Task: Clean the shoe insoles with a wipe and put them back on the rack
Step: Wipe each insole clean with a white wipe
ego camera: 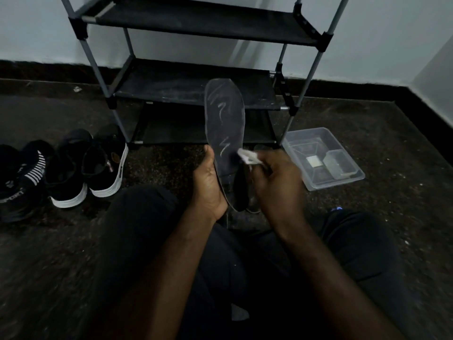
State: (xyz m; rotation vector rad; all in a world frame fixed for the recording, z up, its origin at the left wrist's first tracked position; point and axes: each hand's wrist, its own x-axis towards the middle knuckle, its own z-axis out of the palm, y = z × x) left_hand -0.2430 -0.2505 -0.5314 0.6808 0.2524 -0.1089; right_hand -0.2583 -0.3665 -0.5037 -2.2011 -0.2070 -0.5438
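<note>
Dark speckled floor meets a pale wall with black skirting.
- Shoe rack, grey poles, black fabric shelves: 12 o'clock, against the wall.
- Person's legs, dark trousers: 6 o'clock.
- Black sneakers, white soles, in a row: 9 o'clock, on the floor.
- Clear plastic tub, small contents not identifiable: 3 o'clock, near the rack's right foot.
- Insole, dark with pale streaks: centre, held upright, toe toward 12, in front of the lower shelves, off the rack.
- Left hand: wrapped round the insole's heel end.
- Right hand: pinching the wipe.
- Wipe, white, crumpled: against the insole's right edge.
</note>
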